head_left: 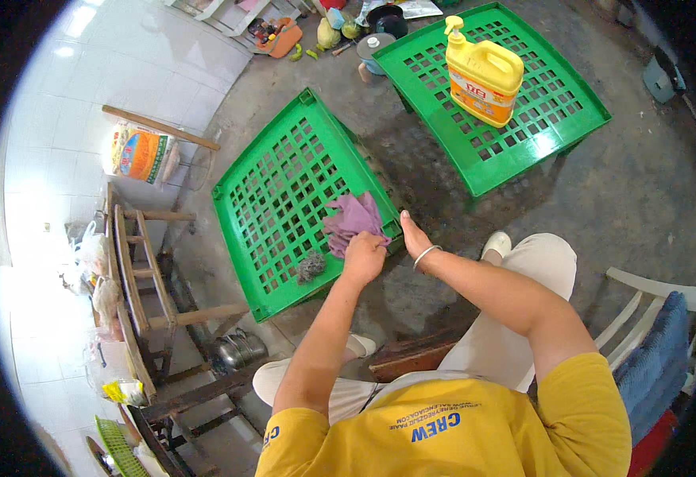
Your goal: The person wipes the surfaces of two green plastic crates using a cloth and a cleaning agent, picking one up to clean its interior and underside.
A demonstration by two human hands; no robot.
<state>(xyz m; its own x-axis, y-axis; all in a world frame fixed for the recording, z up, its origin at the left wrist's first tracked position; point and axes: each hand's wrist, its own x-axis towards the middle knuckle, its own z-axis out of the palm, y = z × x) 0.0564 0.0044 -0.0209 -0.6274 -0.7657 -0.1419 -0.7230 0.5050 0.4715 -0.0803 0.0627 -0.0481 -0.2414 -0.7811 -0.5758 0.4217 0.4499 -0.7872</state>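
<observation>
My left hand [366, 256] is closed on a crumpled purple cloth [354, 219], pressing it on the near right corner of a green plastic rack [272, 187] with square holes. A grey wire scouring pad [311, 267] lies on the same rack, left of the cloth. Just past the rack's right edge, my right hand [416, 236] is held edge-on with its fingers stretched out, and a bangle rings its wrist. Whether it touches the rim I cannot tell. A yellow pump jug [485, 79] stands upright on a second green rack [551, 147] at the far right.
Wooden ladder-like frames [145, 270] and a metal pot [240, 350] stand at left. A plank [161, 127] leans by a printed sack [137, 155]. An orange basket [280, 38], gourds [329, 33] and a dark pan [388, 20] lie beyond. A white chair [634, 314] with blue cloth stands at right.
</observation>
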